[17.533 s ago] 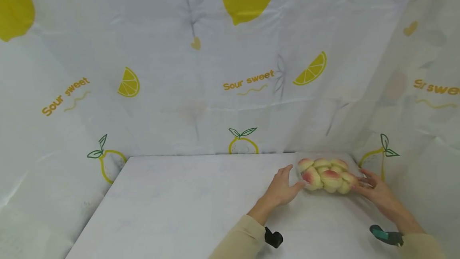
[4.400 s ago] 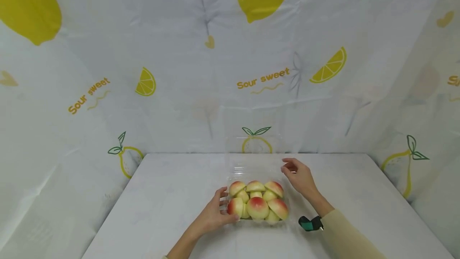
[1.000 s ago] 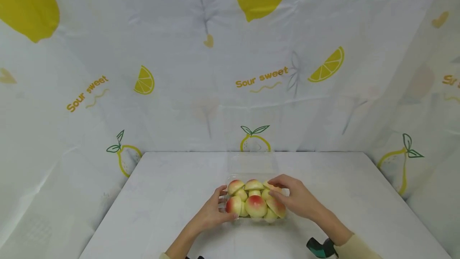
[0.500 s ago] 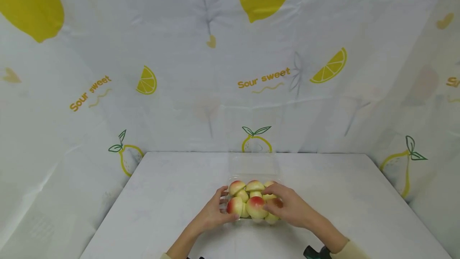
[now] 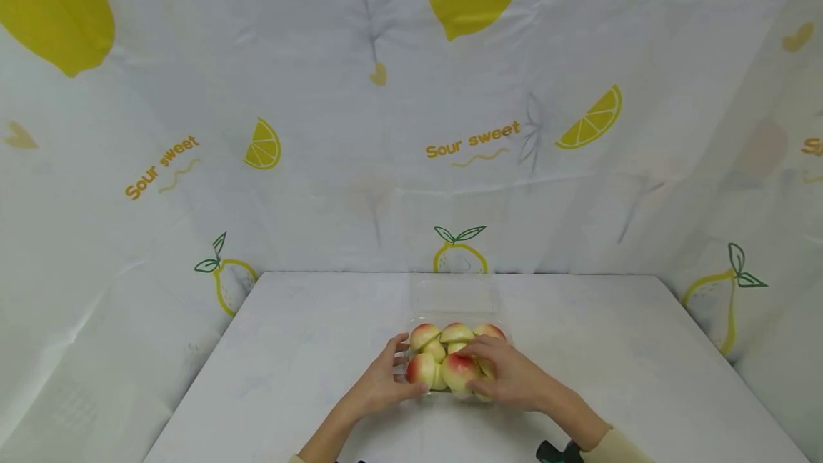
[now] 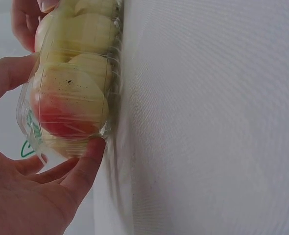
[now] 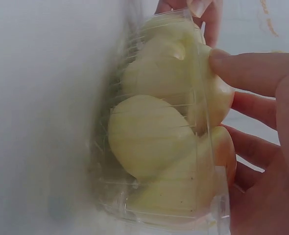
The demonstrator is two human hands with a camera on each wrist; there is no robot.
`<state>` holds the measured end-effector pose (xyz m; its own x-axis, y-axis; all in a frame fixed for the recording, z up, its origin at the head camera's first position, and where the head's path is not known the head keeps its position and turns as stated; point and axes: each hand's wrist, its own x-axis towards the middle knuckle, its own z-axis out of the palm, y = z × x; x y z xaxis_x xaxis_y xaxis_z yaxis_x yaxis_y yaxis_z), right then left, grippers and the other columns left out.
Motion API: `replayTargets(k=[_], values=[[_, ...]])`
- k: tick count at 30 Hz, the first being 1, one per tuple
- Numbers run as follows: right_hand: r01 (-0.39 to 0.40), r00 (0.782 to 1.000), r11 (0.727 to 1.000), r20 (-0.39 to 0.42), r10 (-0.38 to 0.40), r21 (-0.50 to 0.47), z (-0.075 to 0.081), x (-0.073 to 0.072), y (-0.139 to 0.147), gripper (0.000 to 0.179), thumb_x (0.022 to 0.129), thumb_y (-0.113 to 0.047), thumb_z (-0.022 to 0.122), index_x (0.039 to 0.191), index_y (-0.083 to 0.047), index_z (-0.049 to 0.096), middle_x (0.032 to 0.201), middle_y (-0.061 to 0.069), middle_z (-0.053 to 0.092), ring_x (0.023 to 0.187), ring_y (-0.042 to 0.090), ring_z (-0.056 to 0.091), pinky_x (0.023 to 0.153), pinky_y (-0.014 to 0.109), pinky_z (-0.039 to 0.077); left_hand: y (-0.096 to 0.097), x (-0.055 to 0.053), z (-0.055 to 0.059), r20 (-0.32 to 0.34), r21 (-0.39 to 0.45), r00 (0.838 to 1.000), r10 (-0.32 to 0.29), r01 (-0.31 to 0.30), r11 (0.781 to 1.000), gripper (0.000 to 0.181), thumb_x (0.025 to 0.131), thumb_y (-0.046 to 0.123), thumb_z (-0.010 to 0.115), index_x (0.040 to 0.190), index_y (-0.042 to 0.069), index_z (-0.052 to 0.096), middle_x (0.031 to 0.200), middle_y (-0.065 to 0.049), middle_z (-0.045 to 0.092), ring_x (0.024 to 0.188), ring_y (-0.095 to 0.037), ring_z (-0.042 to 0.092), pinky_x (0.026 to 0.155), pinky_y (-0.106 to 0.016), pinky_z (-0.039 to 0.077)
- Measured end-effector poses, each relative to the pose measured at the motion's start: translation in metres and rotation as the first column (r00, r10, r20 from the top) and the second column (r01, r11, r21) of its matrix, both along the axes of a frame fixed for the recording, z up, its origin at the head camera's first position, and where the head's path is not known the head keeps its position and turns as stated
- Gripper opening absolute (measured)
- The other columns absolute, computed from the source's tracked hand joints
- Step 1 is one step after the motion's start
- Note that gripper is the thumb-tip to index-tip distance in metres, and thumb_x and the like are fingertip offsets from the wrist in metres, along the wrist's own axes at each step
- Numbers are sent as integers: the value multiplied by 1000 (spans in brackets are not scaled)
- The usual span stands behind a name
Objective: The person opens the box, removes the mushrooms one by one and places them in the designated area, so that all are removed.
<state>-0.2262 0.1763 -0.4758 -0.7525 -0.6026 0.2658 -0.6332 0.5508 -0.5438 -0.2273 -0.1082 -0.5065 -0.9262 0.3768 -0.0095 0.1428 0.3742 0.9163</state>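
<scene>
A clear plastic clamshell box (image 5: pixel 454 297) sits on the table with its lid tipped back. Inside it are several mushroom-shaped pieces, pale yellow with a red blush on the caps, such as the back left one (image 5: pixel 424 335). My left hand (image 5: pixel 379 381) grips the box's left end; in the left wrist view its fingers and thumb span the clear wall (image 6: pixel 41 142). My right hand (image 5: pixel 514 375) reaches over the box's right side, thumb and fingers around the front middle piece (image 5: pixel 457 374). It covers much of the front right pieces. In the right wrist view the thumb presses that piece (image 7: pixel 218 100).
The white table (image 5: pixel 308 320) stretches out on both sides of the box. Behind it hangs a white curtain (image 5: pixel 334 220) printed with lemons and lettering. A dark wrist camera mount (image 5: pixel 556 451) shows by the right sleeve.
The box, closed at the back right at first, now lies front and centre with its lid back. My right hand has moved leftward over the pieces to the front middle one; my left stays.
</scene>
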Motion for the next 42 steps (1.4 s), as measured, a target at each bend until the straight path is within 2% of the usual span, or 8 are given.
replayTargets(k=[5,14,26,37,42], values=[[-22,1000,1000,5,22,19,0,-1,1,43,88,-31,81,125,-16,68,126,-6,64,120,21,56,101,48,48,1,-1,0,7,-3,1000,1,-1,1000,94,81,26,85,155,6,30,149,-18,44,130,-39,51,96,-46,53],[-98,994,995,-40,97,-28,-3,-4,2,43,88,-24,81,126,-13,67,126,-4,65,118,18,57,102,38,48,1,-1,-3,7,3,1000,1,-1,1000,94,81,26,85,155,6,30,149,-18,43,131,-40,50,97,-48,52],[-86,984,994,-165,74,-73,-11,-8,1,37,88,-24,81,121,-13,71,121,-4,68,113,17,61,97,38,51,0,1,1,7,16,1000,-3,3,1000,94,81,22,84,156,6,29,150,-19,42,130,-40,50,96,-49,52],[-68,994,978,-95,50,-196,-8,-10,3,37,90,-22,79,125,-14,69,118,-6,68,108,12,61,92,35,54,0,2,2,6,-6,1000,-5,5,1000,95,81,25,84,155,5,29,150,-19,43,131,-40,50,97,-48,52],[-67,998,962,-8,67,-267,-6,-9,5,38,91,-18,78,127,-13,68,119,-4,66,109,12,61,92,37,56,0,3,3,5,3,1000,-6,6,1000,94,81,24,84,155,5,30,150,-19,43,131,-40,50,97,-47,52]])
